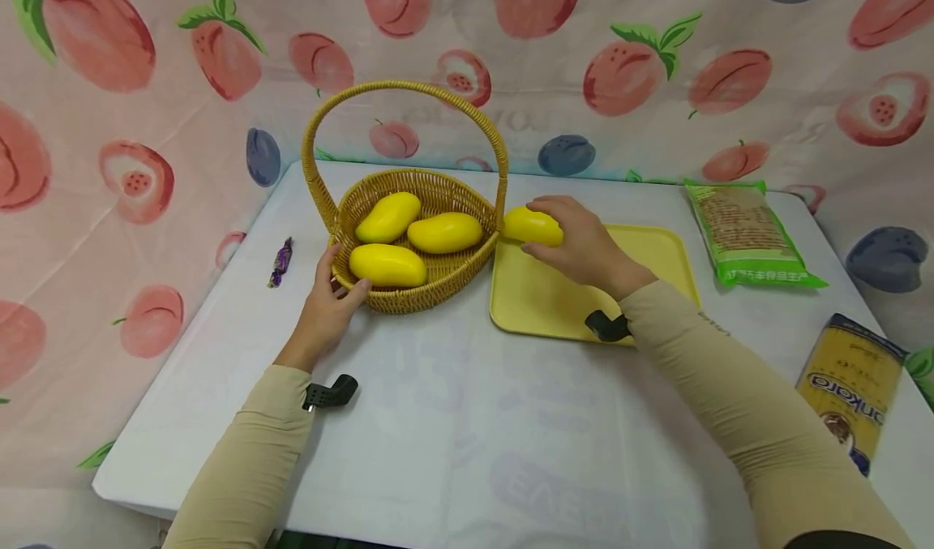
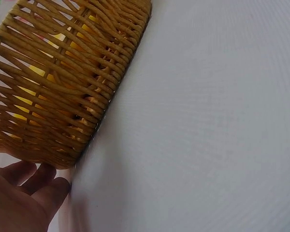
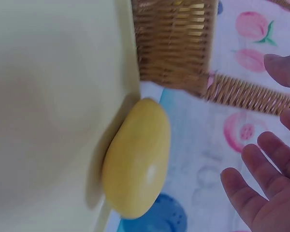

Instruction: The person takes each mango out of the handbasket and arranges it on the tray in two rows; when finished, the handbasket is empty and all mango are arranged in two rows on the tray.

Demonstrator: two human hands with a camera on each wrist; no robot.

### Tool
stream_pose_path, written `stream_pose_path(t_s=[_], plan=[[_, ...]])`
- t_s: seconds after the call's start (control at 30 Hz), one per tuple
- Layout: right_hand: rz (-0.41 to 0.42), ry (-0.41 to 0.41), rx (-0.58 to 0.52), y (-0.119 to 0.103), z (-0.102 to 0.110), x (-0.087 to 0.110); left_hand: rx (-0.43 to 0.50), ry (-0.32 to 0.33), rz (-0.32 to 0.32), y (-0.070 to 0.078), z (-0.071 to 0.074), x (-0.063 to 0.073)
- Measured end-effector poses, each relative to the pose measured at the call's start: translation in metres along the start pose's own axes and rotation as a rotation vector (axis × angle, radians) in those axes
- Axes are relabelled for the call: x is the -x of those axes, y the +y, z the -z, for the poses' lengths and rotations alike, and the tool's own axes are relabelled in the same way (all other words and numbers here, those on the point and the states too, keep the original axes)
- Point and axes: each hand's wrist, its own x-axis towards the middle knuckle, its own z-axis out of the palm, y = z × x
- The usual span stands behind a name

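A wicker basket (image 1: 430, 299) with a tall arched handle holds three yellow mangoes (image 1: 389, 265). My left hand (image 1: 323, 314) holds the basket's near left side, thumb by the front rim and fingers along the outer wall. In the left wrist view, those fingers (image 2: 50, 186) meet the woven side low down. Another mango (image 3: 137, 159) lies at the edge of the yellow tray (image 1: 540, 314), close to the basket's right end. Over this mango is my right hand (image 1: 576, 245); in the right wrist view its fingers are spread, with a gap between them and the fruit.
A candy in a purple wrapper (image 1: 280, 262) lies left of the basket. Beyond the tray on the right is a green-edged food packet (image 1: 751, 233), with a gold packet (image 1: 850, 387) nearer the table's right edge. A fruit-print cloth (image 1: 511, 62) hangs behind the table.
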Motion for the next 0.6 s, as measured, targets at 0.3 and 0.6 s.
stream_pose_path(t_s=[0.3,0.6], plan=[[0.097,-0.009,-0.029,-0.02,-0.013,-0.01,0.001,0.005,-0.005,-0.005,0.0,-0.003],[0.113,-0.045,-0.04,-0.038,-0.03,-0.023,0.005,0.004,-0.004,-0.006,-0.001,-0.004]])
